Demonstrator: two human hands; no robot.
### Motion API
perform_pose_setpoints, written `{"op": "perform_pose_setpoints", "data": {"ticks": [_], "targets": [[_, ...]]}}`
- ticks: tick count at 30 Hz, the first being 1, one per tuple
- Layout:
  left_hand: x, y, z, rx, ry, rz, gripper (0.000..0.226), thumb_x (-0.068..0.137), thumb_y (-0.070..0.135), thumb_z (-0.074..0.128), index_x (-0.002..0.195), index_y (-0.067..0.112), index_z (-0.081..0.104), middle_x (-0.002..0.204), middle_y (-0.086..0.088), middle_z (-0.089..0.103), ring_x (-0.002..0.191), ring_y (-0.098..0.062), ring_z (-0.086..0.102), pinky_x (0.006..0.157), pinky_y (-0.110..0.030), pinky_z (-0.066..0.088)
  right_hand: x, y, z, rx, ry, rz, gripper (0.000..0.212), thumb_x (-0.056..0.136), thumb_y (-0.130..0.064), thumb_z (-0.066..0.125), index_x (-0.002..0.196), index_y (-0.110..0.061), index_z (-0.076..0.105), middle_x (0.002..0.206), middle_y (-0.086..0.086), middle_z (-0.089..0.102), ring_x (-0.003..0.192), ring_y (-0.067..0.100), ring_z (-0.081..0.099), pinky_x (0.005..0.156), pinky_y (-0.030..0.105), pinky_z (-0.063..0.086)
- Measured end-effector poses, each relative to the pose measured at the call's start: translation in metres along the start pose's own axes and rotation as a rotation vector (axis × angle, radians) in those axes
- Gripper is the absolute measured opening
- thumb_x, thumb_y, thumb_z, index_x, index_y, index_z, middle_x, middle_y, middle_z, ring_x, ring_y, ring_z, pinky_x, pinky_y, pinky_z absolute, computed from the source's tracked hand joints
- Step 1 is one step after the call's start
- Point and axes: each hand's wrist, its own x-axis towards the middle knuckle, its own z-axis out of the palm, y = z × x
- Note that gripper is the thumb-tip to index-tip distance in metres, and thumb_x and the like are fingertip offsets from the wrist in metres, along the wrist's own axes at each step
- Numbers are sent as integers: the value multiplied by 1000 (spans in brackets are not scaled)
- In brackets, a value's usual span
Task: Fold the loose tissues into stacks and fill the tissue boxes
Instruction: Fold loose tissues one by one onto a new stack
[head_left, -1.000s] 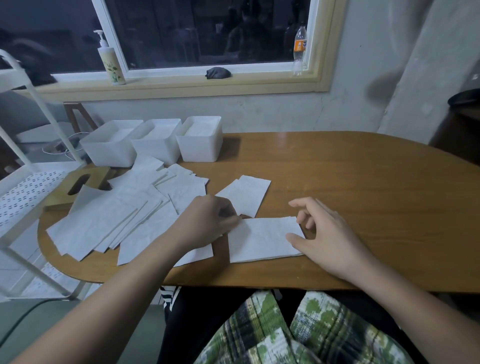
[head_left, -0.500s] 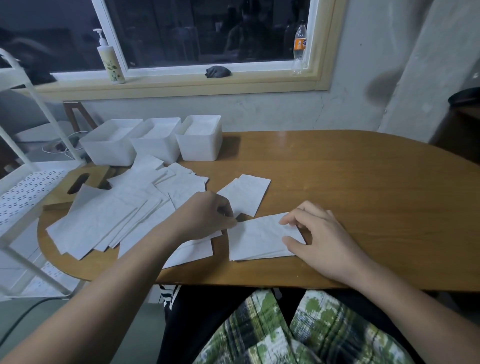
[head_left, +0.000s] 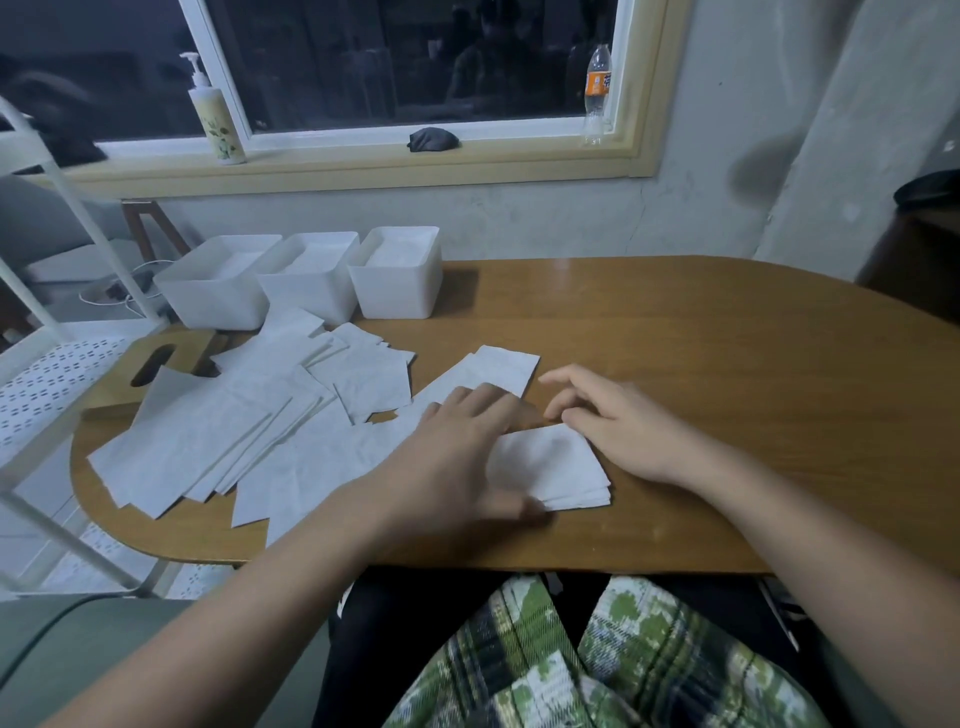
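Stack of folded white tissues (head_left: 558, 470) sits near the brown wooden worktop's (head_left: 727, 395) front edge. I see the left hand (head_left: 457, 457) spread flat, pressing its left side. The right hand (head_left: 618, 431), fingers loosely bent and holding nothing, touches its far right corner. Loose white tissues (head_left: 234, 431) lie scattered leftward. Farther back, three white plastic boxes (head_left: 311, 296) stand in a row.

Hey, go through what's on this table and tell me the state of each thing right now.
Folded tissue stack: folded, layered, lying flat.
Loose tissues: unfolded, spread out and overlapping.
Tissue boxes: all three lidless, tops open.
Wooden lid: off, partly under the loose tissues.
Left hand: flat, pressing on the stack.
Right hand: fingers relaxed, at the stack's right edge.
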Motion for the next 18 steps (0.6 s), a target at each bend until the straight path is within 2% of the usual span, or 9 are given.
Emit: {"op": "perform_pose_setpoints", "data": {"ticks": [2, 4, 10, 12, 14, 16, 18], "targets": [[-1, 11, 10, 54, 34, 21, 92, 70, 77, 80, 147, 43, 43, 147, 18, 42, 133, -15, 41, 105, -37, 37, 1, -1, -1, 60, 1, 16, 39, 108, -20, 47, 140, -40, 55, 115, -25, 72, 116, 2, 59, 106, 37, 46], [0, 18, 18, 60, 88, 37, 96, 72, 75, 80, 152, 40, 41, 153, 18, 37, 139, -15, 38, 106, -39, 37, 1, -1, -1, 93, 1, 21, 40, 108, -19, 46, 138, -43, 56, 114, -22, 72, 112, 2, 60, 103, 36, 47], [4, 27, 28, 105, 211, 51, 81, 70, 55, 77, 143, 35, 48, 147, 13, 45, 132, -20, 45, 98, -42, 43, 0, 2, 0, 155, 22, -6, 39, 108, -15, 44, 135, -38, 59, 100, -7, 74, 108, 9, 69, 102, 39, 50], [4, 29, 28, 108, 206, 53, 81, 70, 55, 76, 143, 34, 48, 144, 13, 46, 130, -20, 45, 97, -42, 43, 1, 5, 1, 154, 46, -12, 37, 108, -16, 46, 134, -39, 59, 101, -9, 73, 106, 3, 68, 98, 36, 51], [5, 28, 29, 97, 189, 43, 80, 72, 57, 75, 143, 33, 49, 141, 12, 47, 128, -19, 45, 97, -42, 43, 1, 7, 1, 144, 61, -15, 37, 107, -16, 47, 133, -38, 61, 101, -14, 72, 103, -2, 64, 91, 28, 47], [5, 27, 30, 78, 179, 26, 77, 73, 56, 76, 140, 33, 49, 138, 14, 47, 126, -18, 46, 97, -43, 44, 0, 8, 1, 150, 52, -22, 35, 106, -13, 49, 130, -32, 65, 91, -17, 71, 95, -5, 64, 82, 18, 42], [4, 26, 31, 72, 181, 22, 76, 73, 56, 79, 140, 35, 48, 137, 15, 47, 125, -17, 46, 98, -43, 44, -1, 9, 1, 140, 61, -23, 35, 105, -12, 49, 128, -32, 68, 87, -21, 70, 95, -5, 65, 81, 19, 44]]}}
